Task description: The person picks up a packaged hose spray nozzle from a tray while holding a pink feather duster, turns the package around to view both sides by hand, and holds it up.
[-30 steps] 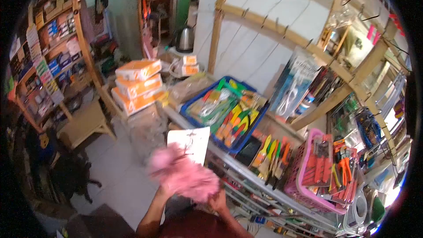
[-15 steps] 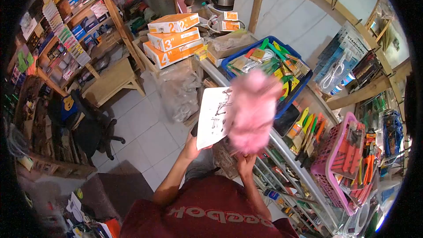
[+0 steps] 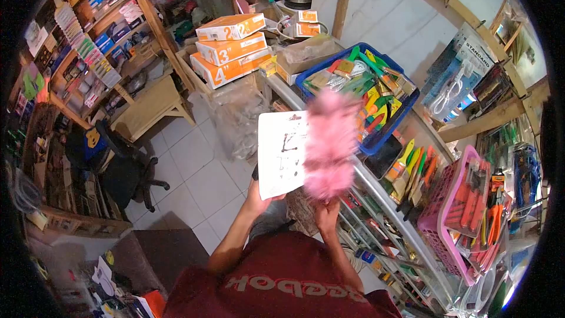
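Right hand (image 3: 326,213) and left hand (image 3: 257,199) are curled closed, I see, beside a metal-edged counter (image 3: 406,228) bearing a blue basket (image 3: 391,133). On the basket's near side, the right one grips the lower end of a blurred, fluffy pink duster (image 3: 331,153); farther left of the basket, the left one pinches a smaller, printed white card (image 3: 275,168) by its lower edge.

The left forearm (image 3: 236,238) points to one o'clock and the right forearm (image 3: 341,252) to eleven, the left hand (image 3: 256,201) curled and the right hand (image 3: 327,218) apparently closed in a fist, though partly hidden.
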{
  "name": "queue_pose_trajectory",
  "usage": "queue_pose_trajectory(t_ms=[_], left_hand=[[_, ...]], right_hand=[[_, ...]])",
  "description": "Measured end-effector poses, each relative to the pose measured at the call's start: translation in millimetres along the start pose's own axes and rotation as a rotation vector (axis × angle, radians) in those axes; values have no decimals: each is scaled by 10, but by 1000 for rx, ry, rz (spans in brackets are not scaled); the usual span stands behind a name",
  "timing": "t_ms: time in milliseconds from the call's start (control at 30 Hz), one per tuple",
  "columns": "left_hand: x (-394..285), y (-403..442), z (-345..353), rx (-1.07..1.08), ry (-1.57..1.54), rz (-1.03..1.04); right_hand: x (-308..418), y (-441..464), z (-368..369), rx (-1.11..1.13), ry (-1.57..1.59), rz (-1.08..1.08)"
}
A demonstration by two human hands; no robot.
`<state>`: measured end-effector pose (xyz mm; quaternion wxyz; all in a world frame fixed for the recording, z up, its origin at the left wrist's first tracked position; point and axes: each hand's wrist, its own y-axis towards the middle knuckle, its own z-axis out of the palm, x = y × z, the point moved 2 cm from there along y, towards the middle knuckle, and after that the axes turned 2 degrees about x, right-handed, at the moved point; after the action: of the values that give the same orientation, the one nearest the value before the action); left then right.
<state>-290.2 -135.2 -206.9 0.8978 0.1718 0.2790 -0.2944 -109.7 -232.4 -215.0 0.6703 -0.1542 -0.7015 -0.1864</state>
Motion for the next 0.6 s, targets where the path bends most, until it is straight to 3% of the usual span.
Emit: queue_pose_trajectory(t_ms=[100,133,200,233,267,333,433,533,600], left_hand=[[-36,25,93,67,25,12],[-55,29,123,70,54,36],[-92,29,205,76,110,81],[-124,20,284,-22,131,56],[-167,12,395,-120,152,35],[-171,-7,440,-317,142,-8],[-155,71,382,118,8,94],[-155,45,473,-297,141,14],[-162,84,443,-220,167,42]], right_hand=[[-247,15,-18,-93,-43,-219],[-237,13,-67,47,-201,-284],[-223,34,-195,66,-234,-164],[-222,38,-225,76,-251,-107],[-379,79,-216,-72,-243,-91],[-290,94,-201,-123,-289,-204],[-75,83,-101,-154,-131,-206],[-275,131,-324,-9,-309,238],[-298,69,-282,-26,-157,-35]])
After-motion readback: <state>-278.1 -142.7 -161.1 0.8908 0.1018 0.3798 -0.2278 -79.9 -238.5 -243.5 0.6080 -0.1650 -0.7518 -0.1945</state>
